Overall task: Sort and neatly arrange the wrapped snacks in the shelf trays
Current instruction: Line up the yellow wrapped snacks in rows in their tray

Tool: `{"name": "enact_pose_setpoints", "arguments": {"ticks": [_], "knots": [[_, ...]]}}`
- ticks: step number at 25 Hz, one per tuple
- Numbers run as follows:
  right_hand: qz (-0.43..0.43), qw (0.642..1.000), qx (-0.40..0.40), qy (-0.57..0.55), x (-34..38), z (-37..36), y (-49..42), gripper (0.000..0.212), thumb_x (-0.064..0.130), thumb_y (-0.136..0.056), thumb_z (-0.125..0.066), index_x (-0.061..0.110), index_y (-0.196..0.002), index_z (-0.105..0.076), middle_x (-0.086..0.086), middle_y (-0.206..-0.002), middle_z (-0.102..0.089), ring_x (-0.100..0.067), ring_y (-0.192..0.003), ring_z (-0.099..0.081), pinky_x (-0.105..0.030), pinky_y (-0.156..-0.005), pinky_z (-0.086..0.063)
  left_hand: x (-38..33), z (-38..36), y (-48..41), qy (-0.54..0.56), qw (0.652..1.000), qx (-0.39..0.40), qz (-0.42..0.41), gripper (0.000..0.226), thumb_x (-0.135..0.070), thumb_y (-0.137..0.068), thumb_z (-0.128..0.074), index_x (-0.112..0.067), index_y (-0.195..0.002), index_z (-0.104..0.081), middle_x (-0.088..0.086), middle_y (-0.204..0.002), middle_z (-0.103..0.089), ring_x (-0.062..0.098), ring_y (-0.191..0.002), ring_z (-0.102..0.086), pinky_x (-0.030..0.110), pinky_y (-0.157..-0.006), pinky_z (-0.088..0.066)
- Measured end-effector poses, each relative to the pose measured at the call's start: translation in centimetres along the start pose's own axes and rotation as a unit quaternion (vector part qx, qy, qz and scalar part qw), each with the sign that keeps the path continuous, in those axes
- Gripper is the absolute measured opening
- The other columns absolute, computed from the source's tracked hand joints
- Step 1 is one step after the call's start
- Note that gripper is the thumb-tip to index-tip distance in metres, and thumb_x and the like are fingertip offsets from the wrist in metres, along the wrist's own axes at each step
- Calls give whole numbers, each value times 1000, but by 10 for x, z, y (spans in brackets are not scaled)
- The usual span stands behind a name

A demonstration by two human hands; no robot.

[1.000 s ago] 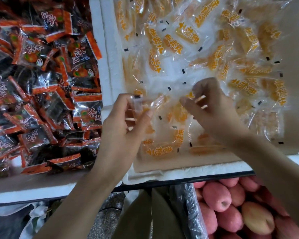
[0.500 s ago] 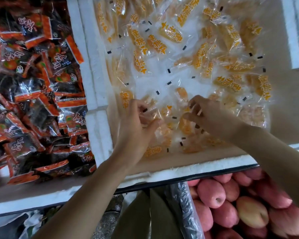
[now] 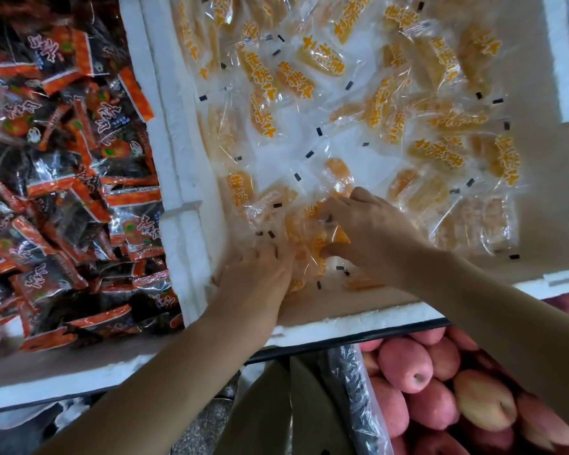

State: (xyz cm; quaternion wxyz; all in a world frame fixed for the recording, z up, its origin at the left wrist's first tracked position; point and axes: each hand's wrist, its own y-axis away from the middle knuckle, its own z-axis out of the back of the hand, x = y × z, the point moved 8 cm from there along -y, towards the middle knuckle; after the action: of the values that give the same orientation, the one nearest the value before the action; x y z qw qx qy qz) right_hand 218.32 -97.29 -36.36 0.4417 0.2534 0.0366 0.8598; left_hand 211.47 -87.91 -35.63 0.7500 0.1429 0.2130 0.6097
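Clear packets of yellow dried fruit [image 3: 296,80] lie scattered in the right white foam tray [image 3: 358,326]. Dark packets with orange ends [image 3: 63,165] fill the left foam tray [image 3: 79,372]. Both hands are low in the front left part of the right tray. My left hand [image 3: 257,277] has its fingers curled down into a small heap of yellow packets [image 3: 296,231]. Just to its right, my right hand [image 3: 372,231] pinches packets of that heap between thumb and fingers, an orange piece [image 3: 340,238] showing between them. What lies under the palms is hidden.
A thick white foam wall [image 3: 178,152] separates the two trays. Below the shelf edge at the lower right sits a pile of pink-red apples [image 3: 440,389], with a clear plastic bag [image 3: 358,395] beside them. The right tray's right side shows bare brown floor [image 3: 546,192].
Both hands have dropped from above the tray down onto the packets at its front left and drawn closer together. The view has shifted right.
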Motion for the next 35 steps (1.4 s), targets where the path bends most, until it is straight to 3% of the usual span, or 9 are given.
{"name": "enact_pose_setpoints", "arguments": {"ticks": [3, 5, 12, 19, 23, 25, 29, 32, 35], "knots": [[-50, 998, -24, -33, -13, 8, -7, 45, 34, -83, -67, 18, -120, -48, 3, -112, -59, -16, -109, -44, -25, -83, -33, 3, 3, -1, 107, 993, 39, 3, 58, 6, -84, -51, -25, -126, -28, -7, -90, -54, 10, -74, -53, 23, -59, -42], [-67, 995, -55, -50, -19, 16, -9, 44, 29, -85, -65, 17, -124, -47, -1, -117, -54, -18, -110, -44, -24, -81, -32, 9, 16, 0, 164, 986, 44, 0, 40, -5, -83, -63, -27, -109, -41, -9, -81, -55, 7, -70, -55, 22, -60, -47], [-3, 991, -21, -130, -1, 6, -5, 35, 17, -93, -55, 22, -127, -54, 1, -118, -48, -19, -93, -58, -26, -78, -40, 43, 77, 4, 336, 929, -143, 57, 20, -15, -82, -69, -32, -87, -59, -24, -83, -59, -13, -75, -57, 3, -66, -41], [-9, 999, 26, -34, 3, -3, -8, 33, 27, -94, -53, 22, -126, -52, 1, -118, -53, -21, -106, -55, -30, -78, -41, 35, 53, -8, 352, 933, -66, 39, 19, -13, -93, -56, -30, -92, -64, -22, -91, -63, -14, -82, -58, 3, -68, -42], [-19, 996, -86, -6, -6, 19, 12, 54, 28, -80, -71, 10, -126, -50, -10, -118, -52, -29, -109, -49, -36, -89, -41, 29, 47, -17, 383, 917, -109, 38, 13, -7, -92, -56, -16, -95, -65, -26, -85, -58, -18, -73, -56, 0, -64, -39], [-38, 996, -69, -42, -15, 21, 30, 52, 36, -78, -71, 15, -122, -52, -3, -111, -55, -22, -103, -52, -30, -83, -39, 24, 45, -19, 396, 906, -147, 34, 12, -5, -91, -58, -17, -91, -58, -17, -80, -59, -4, -69, -60, 6, -62, -42], [-75, 981, 154, -91, -31, -5, 57, 35, 50, -80, -64, 34, -110, -59, 15, -101, -64, -5, -88, -60, -24, -77, -47, 4, 34, -25, 356, 919, -167, -31, 11, -6, -90, -61, -14, -91, -53, -11, -73, -53, 6, -67, -56, 27, -62, -48], [-59, 985, 164, -5, -36, -4, 52, 19, 25, -87, -61, 32, -105, -62, 5, -98, -66, -15, -93, -63, -28, -78, -49, -1, 30, -32, 361, 919, -156, -41, 7, -8, -91, -59, -12, -94, -55, -13, -75, -54, 10, -70, -58, 34, -67, -50], [-69, 990, 124, -19, -42, 9, 46, 10, 26, -90, -58, 28, -98, -63, 6, -91, -65, -12, -85, -63, -28, -78, -50, -2, 38, -36, 356, 917, -177, -39, 10, -4, -92, -56, -12, -98, -56, -6, -82, -58, 16, -77, -59, 39, -72, -50]]}}
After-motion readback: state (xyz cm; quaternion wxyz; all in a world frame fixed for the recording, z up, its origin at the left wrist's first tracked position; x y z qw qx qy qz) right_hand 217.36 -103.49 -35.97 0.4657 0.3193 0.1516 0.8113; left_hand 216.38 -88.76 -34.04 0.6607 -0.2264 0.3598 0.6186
